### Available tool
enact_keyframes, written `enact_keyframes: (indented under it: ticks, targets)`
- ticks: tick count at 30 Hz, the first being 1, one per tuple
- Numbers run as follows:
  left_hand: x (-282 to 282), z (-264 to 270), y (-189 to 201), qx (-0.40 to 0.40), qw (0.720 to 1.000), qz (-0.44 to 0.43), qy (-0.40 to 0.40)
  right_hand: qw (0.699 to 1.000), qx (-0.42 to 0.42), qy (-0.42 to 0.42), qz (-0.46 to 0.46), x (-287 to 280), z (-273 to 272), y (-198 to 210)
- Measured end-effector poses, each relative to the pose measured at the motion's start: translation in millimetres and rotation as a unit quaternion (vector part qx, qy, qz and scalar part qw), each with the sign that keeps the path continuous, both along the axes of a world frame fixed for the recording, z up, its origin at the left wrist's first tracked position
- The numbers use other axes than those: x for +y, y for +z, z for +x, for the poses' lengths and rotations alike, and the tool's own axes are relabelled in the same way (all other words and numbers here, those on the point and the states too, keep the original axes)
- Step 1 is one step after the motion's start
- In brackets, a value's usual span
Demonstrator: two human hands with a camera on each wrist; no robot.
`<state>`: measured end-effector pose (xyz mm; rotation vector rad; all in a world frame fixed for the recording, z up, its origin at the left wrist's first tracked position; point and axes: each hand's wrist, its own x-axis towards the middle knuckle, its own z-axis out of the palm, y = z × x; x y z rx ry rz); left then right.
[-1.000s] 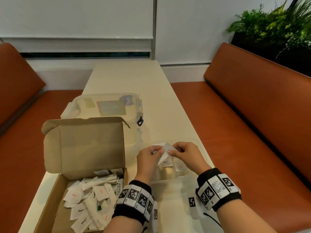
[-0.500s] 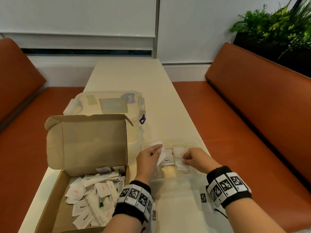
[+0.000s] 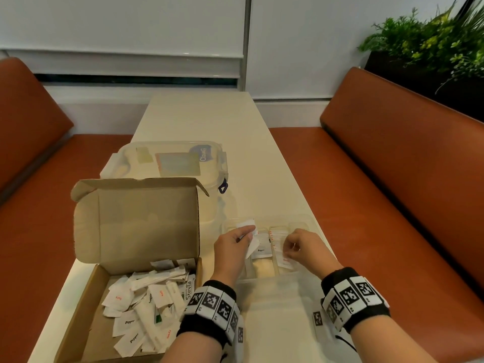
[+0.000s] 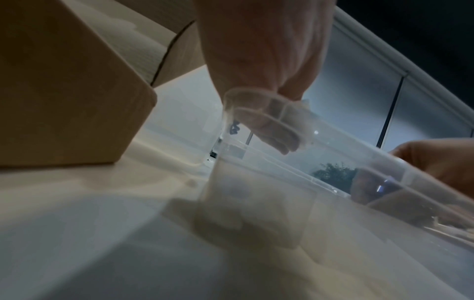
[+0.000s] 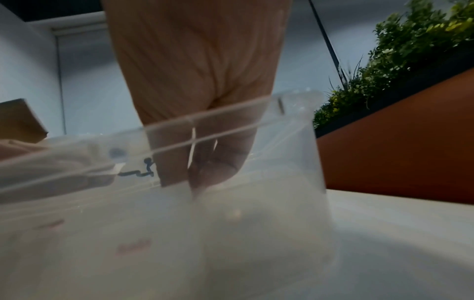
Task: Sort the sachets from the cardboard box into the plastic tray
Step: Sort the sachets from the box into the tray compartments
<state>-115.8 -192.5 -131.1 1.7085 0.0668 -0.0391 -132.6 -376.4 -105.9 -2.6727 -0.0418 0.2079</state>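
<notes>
The plastic tray [image 3: 301, 221] sits on the table [image 3: 209, 121] just right of the cardboard box [image 3: 136, 224], and its compartments already hold a few sachets, one marked "Pepper" [image 3: 262, 251] in a middle slot and red-lettered ones in the slot to its right. The left hand [image 3: 233, 247] is over the tray's left side, thumb and fingers pinching a small bunch of white sachets [image 3: 248, 231]. The right hand [image 3: 301, 247] is down in the red-lettered slot, fingertips pinched on a sachet with red print [image 3: 284, 263] (the right wrist view shows the fingers reaching below the tray rim [image 5: 205, 125], though the sachet itself is blurred there).

Most of the stock remains unsorted: a loose heap of sachets [image 3: 146, 305] marked Pepper, Salt, Sugar and Stevia lies in the box bottom.

Risks noted. The tray is clear, light and thin-walled, so a hand catching the rim could shift or tip it and mix the sorted rows. The left hand holds several sachets at once; a loosened pinch would likely drop them into the wrong compartment. The sachets are nearly alike apart from small print, so misreading a label is the probable cause of a sorting error. A lidded clear container [image 3: 170, 163] stands behind the box, well apart from the work.
</notes>
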Motion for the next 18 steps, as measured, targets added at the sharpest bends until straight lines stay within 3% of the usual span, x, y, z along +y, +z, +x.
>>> enact_keyframes:
  ticks: [9, 18]
  targets:
    - [-1, -1, 1, 0.001, 1.000, 0.008, -0.003, 0.999, -0.010, 0.014, -0.032, 7, -4, -10]
    - [-1, -5, 3, 0.004, 1.000, 0.011, -0.020, 0.999, -0.004, -0.033, -0.033, 6, 0, -16]
